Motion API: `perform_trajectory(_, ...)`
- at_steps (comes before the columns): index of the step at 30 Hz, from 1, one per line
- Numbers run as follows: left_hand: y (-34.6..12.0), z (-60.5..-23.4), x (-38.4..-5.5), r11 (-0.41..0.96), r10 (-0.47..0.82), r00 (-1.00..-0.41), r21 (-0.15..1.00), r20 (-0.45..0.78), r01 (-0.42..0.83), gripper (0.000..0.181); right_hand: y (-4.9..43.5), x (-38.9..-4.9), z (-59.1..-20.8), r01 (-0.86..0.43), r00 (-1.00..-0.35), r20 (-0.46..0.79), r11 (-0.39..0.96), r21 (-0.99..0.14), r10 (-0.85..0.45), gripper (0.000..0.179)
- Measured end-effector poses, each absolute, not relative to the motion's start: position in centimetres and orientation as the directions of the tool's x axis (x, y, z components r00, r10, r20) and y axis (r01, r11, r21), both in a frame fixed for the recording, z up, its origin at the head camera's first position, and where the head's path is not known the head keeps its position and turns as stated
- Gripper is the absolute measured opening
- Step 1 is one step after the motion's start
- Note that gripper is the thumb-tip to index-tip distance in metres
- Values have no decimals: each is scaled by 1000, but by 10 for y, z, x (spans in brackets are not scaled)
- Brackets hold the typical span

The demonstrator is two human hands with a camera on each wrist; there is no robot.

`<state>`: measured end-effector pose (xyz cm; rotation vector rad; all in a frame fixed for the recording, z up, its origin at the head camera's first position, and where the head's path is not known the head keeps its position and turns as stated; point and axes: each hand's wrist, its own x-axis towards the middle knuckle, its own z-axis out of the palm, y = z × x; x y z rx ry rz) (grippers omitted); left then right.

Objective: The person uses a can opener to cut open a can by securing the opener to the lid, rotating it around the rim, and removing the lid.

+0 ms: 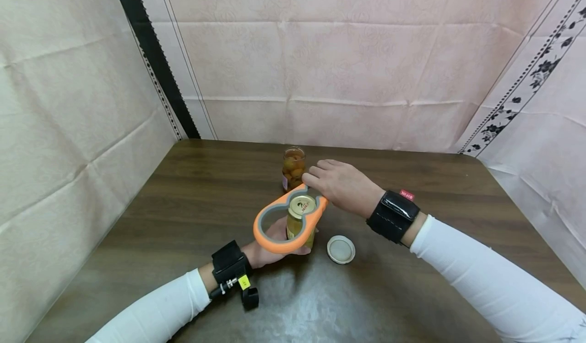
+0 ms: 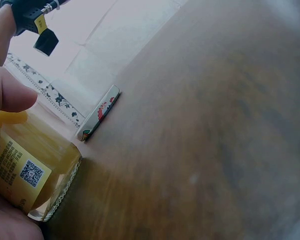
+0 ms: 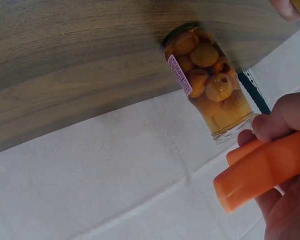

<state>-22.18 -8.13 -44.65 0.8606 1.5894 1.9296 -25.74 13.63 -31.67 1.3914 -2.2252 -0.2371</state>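
My left hand (image 1: 265, 255) grips a glass jar (image 2: 45, 150) of yellowish contents around its side. The jar has a gold-coloured lid (image 1: 302, 204) and a yellow label with a QR code. In my right hand (image 1: 341, 184) is an orange jar opener (image 3: 262, 172) with a grey inner lining, held by its far end. From the head view, the opener surrounds the lid in its notched opening; whether it bites on the lid I cannot tell. Just beyond my right fingers stands a lidless jar (image 1: 294, 167) of round brown fruit in liquid.
A loose white lid (image 1: 341, 250) lies on the brown wooden table (image 1: 206, 195), right of the held jar. Its printed side edge shows in the left wrist view. Pale cloth (image 1: 343, 78) hangs behind the table and at both sides.
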Motion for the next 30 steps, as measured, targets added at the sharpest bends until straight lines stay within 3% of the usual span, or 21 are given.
perform_trajectory(4,-82,-449,-222,-323,750,-645,932,146,-164,58,136,-259,-317,-785,-356,306,460,415,-883,21)
perform_trajectory(16,-82,-443,-220,-322,750,-643,934,152,-155,62,136,-259,-316,-789,-358,297,457,410,-885,20)
perform_trajectory(19,-84,-438,-219,-435,810,-570,792,136,-429,51,135,-259,-315,-793,-352,297,451,410,-888,20)
perform_trajectory(23,-88,-432,-218,-460,879,-456,490,137,-741,38,134,-258,-315,-786,-335,299,440,434,-894,21)
perform_trajectory(26,-90,-431,-218,-449,889,-434,478,149,-755,40,133,-258,-315,-780,-333,298,439,447,-895,23)
perform_trajectory(30,-91,-433,-218,-459,876,-453,569,163,-682,44,133,-258,-316,-785,-344,291,443,433,-893,24)
